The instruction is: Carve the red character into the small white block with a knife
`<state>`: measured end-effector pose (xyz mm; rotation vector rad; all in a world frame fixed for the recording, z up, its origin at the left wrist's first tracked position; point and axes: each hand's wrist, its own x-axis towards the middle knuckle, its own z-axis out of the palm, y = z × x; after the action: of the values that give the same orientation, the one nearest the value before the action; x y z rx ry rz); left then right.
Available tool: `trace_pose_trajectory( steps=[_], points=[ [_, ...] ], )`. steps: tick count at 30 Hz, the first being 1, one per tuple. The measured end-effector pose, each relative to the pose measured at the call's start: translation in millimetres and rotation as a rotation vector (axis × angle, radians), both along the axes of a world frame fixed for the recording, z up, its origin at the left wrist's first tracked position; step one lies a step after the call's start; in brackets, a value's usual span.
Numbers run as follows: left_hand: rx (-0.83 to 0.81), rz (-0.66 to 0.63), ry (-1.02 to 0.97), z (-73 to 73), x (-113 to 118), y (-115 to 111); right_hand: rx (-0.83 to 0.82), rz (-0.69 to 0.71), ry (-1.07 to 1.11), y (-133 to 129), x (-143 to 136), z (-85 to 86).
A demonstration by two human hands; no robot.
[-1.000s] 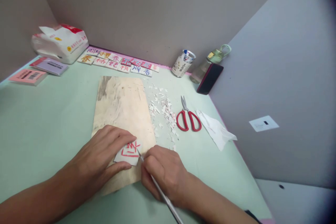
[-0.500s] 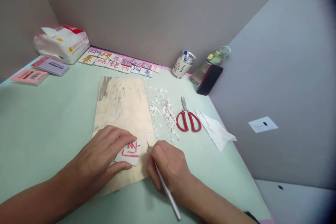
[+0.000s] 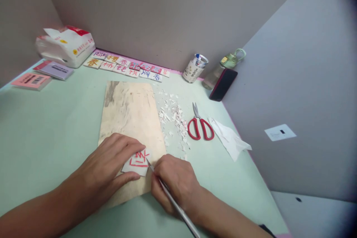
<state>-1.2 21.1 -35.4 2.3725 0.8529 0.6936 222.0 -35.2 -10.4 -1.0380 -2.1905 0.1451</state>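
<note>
Under the curved fingers and thumb of my left hand [image 3: 115,158], a small white carving block [image 3: 138,169] with a red drawn character is pinned flat on a thin wooden board [image 3: 131,115]. The hand covers its left side. My right hand [image 3: 178,182] grips a slim silver craft knife [image 3: 176,205] like a pen. Its pointed blade is at the right edge of the red lines; whether it cuts into the surface I cannot tell.
White shavings [image 3: 178,119] lie right of the board, then red-handled scissors [image 3: 200,124] and a crumpled tissue [image 3: 230,139]. Along the back stand lettered tiles [image 3: 119,67], a tissue pack [image 3: 69,46], a can [image 3: 194,68], a bottle [image 3: 210,78] and a phone [image 3: 223,84].
My right hand has brought the knife tip left and slightly down, from the bare board onto the white block. The left hand and block have stayed put.
</note>
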Motion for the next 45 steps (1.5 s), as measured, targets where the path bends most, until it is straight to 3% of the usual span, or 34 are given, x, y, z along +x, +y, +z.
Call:
trace_pose_trajectory(
  steps=[22, 34, 42, 45],
  points=[
    [0.028, -0.001, -0.004, -1.0, 0.9, 0.1, -0.063, -0.013, -0.053, -3.5, -3.6, 4.4],
    [0.039, -0.003, -0.022, -0.2, 2.3, 4.0, 0.095, -0.104, -0.307, -7.5, -18.2, 14.0],
    [0.011, -0.001, -0.027, -1.3, 1.9, 3.1, 0.040, -0.114, -0.230, -6.9, -11.9, 10.1],
    [-0.001, 0.001, -0.011, -3.6, -0.4, 4.7, -0.011, -0.210, -0.119, -0.3, 0.9, 9.0]
  ],
)
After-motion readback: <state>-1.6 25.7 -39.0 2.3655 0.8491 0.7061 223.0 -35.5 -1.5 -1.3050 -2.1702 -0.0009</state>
